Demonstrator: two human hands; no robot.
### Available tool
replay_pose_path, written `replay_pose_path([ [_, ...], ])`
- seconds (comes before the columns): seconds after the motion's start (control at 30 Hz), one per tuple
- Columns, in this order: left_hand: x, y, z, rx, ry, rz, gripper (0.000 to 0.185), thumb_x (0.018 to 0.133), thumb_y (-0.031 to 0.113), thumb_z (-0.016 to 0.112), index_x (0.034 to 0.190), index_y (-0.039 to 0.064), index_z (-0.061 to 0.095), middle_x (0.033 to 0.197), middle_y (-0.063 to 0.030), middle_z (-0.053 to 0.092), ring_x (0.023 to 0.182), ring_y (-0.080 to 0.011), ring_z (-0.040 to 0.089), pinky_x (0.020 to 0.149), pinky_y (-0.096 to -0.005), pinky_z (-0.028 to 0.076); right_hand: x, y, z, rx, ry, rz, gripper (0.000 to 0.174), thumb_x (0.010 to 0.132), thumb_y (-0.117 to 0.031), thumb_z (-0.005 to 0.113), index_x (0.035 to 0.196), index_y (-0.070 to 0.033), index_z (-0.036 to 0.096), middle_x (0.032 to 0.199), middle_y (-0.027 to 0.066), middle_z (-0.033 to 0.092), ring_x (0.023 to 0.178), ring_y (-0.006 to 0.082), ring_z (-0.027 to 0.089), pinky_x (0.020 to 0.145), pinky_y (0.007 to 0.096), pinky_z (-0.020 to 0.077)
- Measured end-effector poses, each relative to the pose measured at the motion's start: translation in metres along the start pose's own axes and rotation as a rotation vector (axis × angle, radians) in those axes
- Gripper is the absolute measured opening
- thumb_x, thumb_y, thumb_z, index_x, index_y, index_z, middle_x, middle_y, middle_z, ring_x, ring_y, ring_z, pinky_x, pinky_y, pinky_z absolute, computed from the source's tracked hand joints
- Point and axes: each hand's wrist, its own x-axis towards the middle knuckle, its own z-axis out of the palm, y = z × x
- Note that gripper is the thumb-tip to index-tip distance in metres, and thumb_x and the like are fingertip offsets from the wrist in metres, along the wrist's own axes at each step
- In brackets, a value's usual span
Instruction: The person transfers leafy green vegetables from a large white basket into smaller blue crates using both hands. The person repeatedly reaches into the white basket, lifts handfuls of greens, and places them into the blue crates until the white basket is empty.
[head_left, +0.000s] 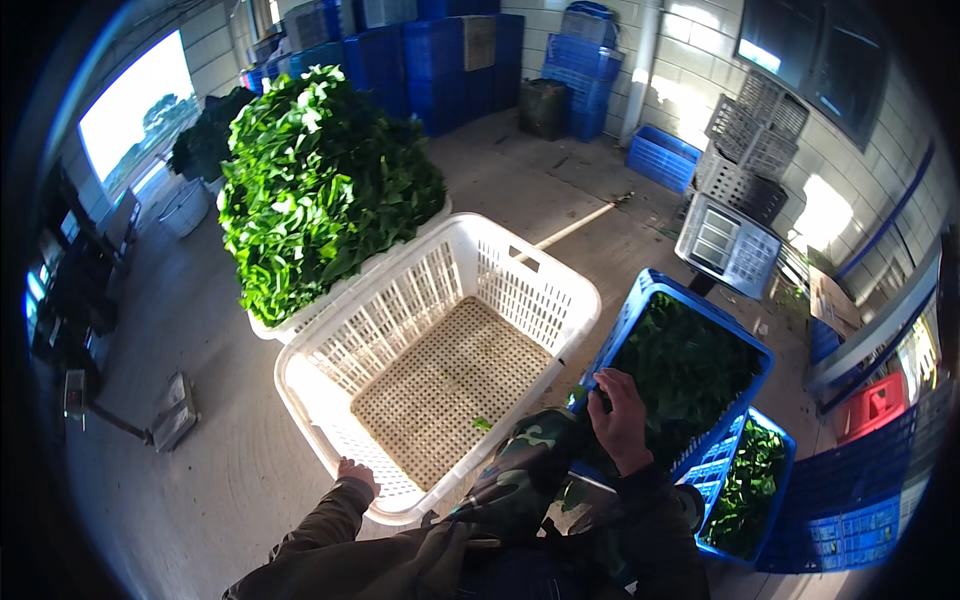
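Note:
A white plastic basket (544, 289) with slotted walls and a perforated base stands before me. A small green leaf (481, 424) lies on its bottom. Over its near left rim my left hand (358, 475) is hooked, gripping it. My right hand (621, 420) hovers by the left edge of a blue plastic crate (701, 319), fingers bent and apart from the thumb, with nothing seen in it. Dark green leaves (686, 367) fill that crate. Just beyond the white basket, a tall heap of leafy greens (315, 195) rises from another white basket (262, 330).
A scale display with keypad (727, 244) stands behind the blue crate. Another blue crate of leaves (742, 487) sits to my right. A small platform scale (174, 412) is on the floor at left. Stacked blue crates (450, 71) line the back; a pole (577, 225) lies on the floor.

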Motion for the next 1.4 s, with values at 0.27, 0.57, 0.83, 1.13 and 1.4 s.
replay_pose_path([
  [0.27,-0.119,-0.047,0.162,-0.040,-0.171,-0.111,0.053,0.094,0.047,0.055,0.138,0.018,0.061,0.147,-0.0044,0.057,0.151,-0.0277,0.033,0.125,-0.0524,0.008,-0.018,0.006,0.046,0.105,-0.117,-0.152,0.031,0.086,-0.007,0.069,0.116,0.000,0.065,0.117,0.0190,0.066,0.110,0.0379,0.064,0.095,0.0444,0.0537],
  [0.57,-0.213,-0.137,0.305,-0.673,-0.504,-0.840,0.088,0.083,0.060,0.070,0.151,0.010,0.046,0.160,-0.0161,0.038,0.149,-0.0390,0.032,0.121,-0.0558,0.026,-0.015,0.006,0.059,0.061,-0.199,-0.144,0.031,0.085,-0.006,0.070,0.115,-0.002,0.067,0.116,0.0184,0.067,0.109,0.0379,0.064,0.094,0.0448,0.0539],
  [0.83,-0.033,0.032,0.027,-0.961,0.845,0.018,0.064,0.087,0.039,0.074,0.140,0.008,0.055,0.145,-0.0195,0.053,0.139,-0.0404,0.044,0.115,-0.0494,0.037,-0.024,-0.002,0.065,0.163,-0.203,-0.061,0.029,0.086,-0.009,0.069,0.115,-0.002,0.067,0.118,0.0185,0.067,0.106,0.0355,0.065,0.090,0.0406,0.0557],
  [1.13,0.008,0.061,-0.035,-0.242,0.607,0.255,0.042,0.088,0.046,0.055,0.079,0.011,0.075,0.081,-0.0102,0.073,0.090,-0.0291,0.063,0.093,-0.0414,0.044,-0.026,0.008,0.030,0.123,-0.146,0.009,0.029,0.087,-0.003,0.068,0.116,-0.001,0.067,0.121,0.0176,0.064,0.107,0.0323,0.065,0.085,0.0360,0.0560],
  [1.4,-0.004,-0.134,0.074,-0.137,0.084,-0.068,0.043,0.091,0.042,0.053,0.115,0.013,0.074,0.127,-0.0119,0.069,0.131,-0.0291,0.055,0.120,-0.0527,0.023,-0.035,0.023,0.018,0.051,-0.115,-0.055,0.030,0.085,0.000,0.069,0.115,-0.001,0.066,0.110,0.0141,0.065,0.084,0.0236,0.064,0.073,0.0321,0.0529],
])
